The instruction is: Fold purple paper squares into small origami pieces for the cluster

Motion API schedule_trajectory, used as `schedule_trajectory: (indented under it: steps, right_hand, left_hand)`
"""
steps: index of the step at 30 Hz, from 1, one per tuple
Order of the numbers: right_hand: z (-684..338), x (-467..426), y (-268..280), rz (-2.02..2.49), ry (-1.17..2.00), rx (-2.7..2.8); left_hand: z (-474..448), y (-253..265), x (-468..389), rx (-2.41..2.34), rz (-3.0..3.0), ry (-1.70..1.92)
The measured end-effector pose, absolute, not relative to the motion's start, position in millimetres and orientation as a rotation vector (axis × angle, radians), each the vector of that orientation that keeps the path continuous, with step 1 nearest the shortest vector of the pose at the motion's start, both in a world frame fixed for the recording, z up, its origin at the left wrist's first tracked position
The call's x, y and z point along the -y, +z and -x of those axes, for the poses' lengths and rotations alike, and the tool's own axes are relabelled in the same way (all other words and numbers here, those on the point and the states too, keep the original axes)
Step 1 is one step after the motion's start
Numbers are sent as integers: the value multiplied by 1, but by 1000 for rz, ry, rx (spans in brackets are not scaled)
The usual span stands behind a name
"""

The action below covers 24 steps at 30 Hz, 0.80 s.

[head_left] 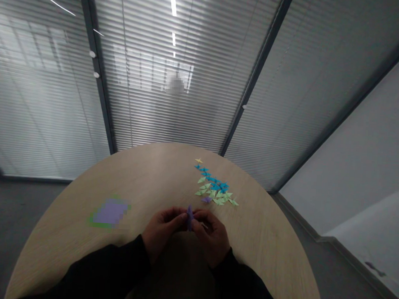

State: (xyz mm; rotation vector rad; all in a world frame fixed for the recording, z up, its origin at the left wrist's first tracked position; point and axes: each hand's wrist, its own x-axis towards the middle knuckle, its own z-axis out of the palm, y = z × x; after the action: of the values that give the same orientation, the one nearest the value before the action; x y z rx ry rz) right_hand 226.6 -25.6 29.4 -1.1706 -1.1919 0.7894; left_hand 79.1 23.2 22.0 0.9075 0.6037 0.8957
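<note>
Between my two hands, just above the near part of the table, is a small piece of folded purple paper (190,217), standing upright and narrow. My left hand (164,228) pinches it from the left with thumb and fingers. From the right, my right hand (211,233) pinches it in the same way. Just beyond my hands lies a purple folded paper piece (207,199), at the edge of a group of light green folded papers (221,197). Blue folded papers (219,185) lie behind these, and one yellow folded paper (199,160) is farthest off.
The round wooden table (144,173) has a curved edge on both sides. On its left lies a purple patch with a green border (110,211), blurred by pixelation. Glass panels with blinds (174,121) stand behind the table, and a white wall (346,176) is at the right.
</note>
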Motion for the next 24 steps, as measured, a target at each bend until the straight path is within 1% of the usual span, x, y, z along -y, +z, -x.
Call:
schedule_trajectory:
  steps: [9, 19, 24]
  right_hand:
    - [-230, 24, 28, 1270, 824, 1183]
    - [-226, 25, 30, 1289, 765, 1196]
    - [-226, 26, 30, 1299, 718, 1212]
  left_hand:
    - [-78, 29, -22, -655, -1179, 935]
    - [-79, 28, -22, -666, -1192, 968]
    - [-79, 29, -22, -632, -1090, 954]
